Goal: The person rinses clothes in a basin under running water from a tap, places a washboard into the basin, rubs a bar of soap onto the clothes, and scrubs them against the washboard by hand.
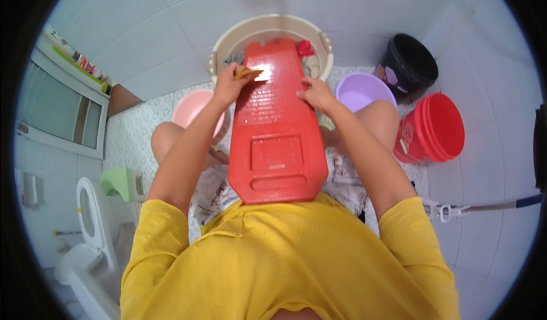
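A red plastic washboard (277, 119) slopes from a cream plastic tub (273, 22) down to my lap, its ridged part uppermost and wet with glare. My left hand (229, 86) pinches a small amber-brown item (247, 73) over the board's left side; its exact kind is unclear. On the opposite edge, my right hand (318, 94) grips the washboard with its fingertips on the top face. Inside the tub, red cloth (304, 48) and grey cloth (234, 58) show on either side of the board, which hides the rest of the contents.
Beside my left knee stands a pink basin (188, 106). To the right are a purple basin (363, 90), a black bucket (411, 70) and a red bucket (442, 128). A green stool (117, 181) and a white toilet (89, 217) sit at the left. A mop handle (495, 204) extends rightward.
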### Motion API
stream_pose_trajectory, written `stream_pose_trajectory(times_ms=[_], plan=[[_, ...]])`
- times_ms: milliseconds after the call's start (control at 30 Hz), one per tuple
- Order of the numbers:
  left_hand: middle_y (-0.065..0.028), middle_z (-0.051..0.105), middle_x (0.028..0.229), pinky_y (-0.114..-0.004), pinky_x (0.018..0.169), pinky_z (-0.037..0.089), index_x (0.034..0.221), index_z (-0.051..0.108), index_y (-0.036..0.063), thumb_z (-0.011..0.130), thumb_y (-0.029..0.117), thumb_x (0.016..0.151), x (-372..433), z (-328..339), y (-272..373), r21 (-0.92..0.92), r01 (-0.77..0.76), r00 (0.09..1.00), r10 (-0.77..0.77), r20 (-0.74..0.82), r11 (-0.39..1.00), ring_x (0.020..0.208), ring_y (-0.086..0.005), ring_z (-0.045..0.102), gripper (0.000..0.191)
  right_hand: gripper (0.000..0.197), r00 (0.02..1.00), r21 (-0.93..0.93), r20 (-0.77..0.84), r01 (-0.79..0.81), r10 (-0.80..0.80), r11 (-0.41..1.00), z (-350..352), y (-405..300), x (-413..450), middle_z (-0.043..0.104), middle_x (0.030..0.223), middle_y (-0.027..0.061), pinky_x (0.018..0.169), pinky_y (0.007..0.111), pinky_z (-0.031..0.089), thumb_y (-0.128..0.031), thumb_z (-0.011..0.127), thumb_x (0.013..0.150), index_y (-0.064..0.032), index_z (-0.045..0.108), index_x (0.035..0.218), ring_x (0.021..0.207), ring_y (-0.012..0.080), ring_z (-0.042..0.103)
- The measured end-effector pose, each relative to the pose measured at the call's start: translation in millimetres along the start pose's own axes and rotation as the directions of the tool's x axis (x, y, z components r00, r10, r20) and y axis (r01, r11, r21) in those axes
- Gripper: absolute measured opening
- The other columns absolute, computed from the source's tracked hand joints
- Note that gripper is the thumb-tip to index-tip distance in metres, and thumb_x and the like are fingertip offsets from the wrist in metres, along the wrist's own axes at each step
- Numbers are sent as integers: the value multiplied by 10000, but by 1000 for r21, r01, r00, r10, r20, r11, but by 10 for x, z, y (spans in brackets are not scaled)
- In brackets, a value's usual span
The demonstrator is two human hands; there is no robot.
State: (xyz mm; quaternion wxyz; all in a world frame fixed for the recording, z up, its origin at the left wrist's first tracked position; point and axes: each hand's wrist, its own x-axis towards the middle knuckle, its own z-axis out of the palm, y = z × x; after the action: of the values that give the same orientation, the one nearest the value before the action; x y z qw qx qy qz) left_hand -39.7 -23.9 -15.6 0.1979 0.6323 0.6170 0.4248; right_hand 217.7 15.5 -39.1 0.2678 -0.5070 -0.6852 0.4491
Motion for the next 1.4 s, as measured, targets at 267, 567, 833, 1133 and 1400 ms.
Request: stream_pose_trajectory(times_ms=[267, 567, 833, 1133, 1400], plan=[[-157, 577, 872, -334, 761, 432, 894, 499, 10, 596, 19, 735, 120, 239, -139, -177, 115, 971, -148, -185, 977, 841, -280, 562, 186, 492, 967, -230, -225, 71, -124, 971, 177, -78, 439, 539, 1086, 236, 916, 373, 402, -125, 645, 664, -22, 537, 1133, 1038, 355, 508], [-177, 524, 955, -368, 811, 395, 942, 497, 23, 650, 61, 711, 258, 393, -267, 117, -65, 998, 67, -14, 991, 947, -345, 494, 280, 513, 990, -329, -112, 44, -86, 943, 209, 37, 912, 530, 1070, 223, 901, 396, 403, -243, 681, 700, 5, 533, 1125, 1010, 364, 521], [-213, 521, 1024, -424, 821, 406, 990, 484, 21, 586, 264, 812, 248, 377, -542, 44, 282, 959, -283, 11, 958, 972, -383, 501, 318, 458, 998, -335, -63, -18, -3, 942, 213, 290, 1154, 517, 1178, 238, 907, 374, 402, -273, 524, 841, -5, 474, 1209, 1096, 356, 499], [-218, 556, 1032, -383, 774, 436, 1034, 469, 6, 601, 264, 817, 435, 251, -402, -76, 497, 860, -502, -92, 865, 934, -349, 554, 363, 431, 982, -313, -187, -47, -13, 948, 192, 160, 1002, 564, 1052, 235, 894, 394, 403, -265, 530, 832, -10, 501, 1179, 1028, 370, 518], [-192, 455, 1177, -321, 917, 390, 1259, 300, -4, 687, 185, 761, 594, 218, -712, -327, 490, 870, -475, 128, 809, 1064, -244, 482, 658, 528, 820, -527, -560, -238, -122, 816, -33, 225, 821, 358, 1289, 220, 964, 463, 321, -87, 575, 769, -59, 380, 1259, 1177, 400, 356]])
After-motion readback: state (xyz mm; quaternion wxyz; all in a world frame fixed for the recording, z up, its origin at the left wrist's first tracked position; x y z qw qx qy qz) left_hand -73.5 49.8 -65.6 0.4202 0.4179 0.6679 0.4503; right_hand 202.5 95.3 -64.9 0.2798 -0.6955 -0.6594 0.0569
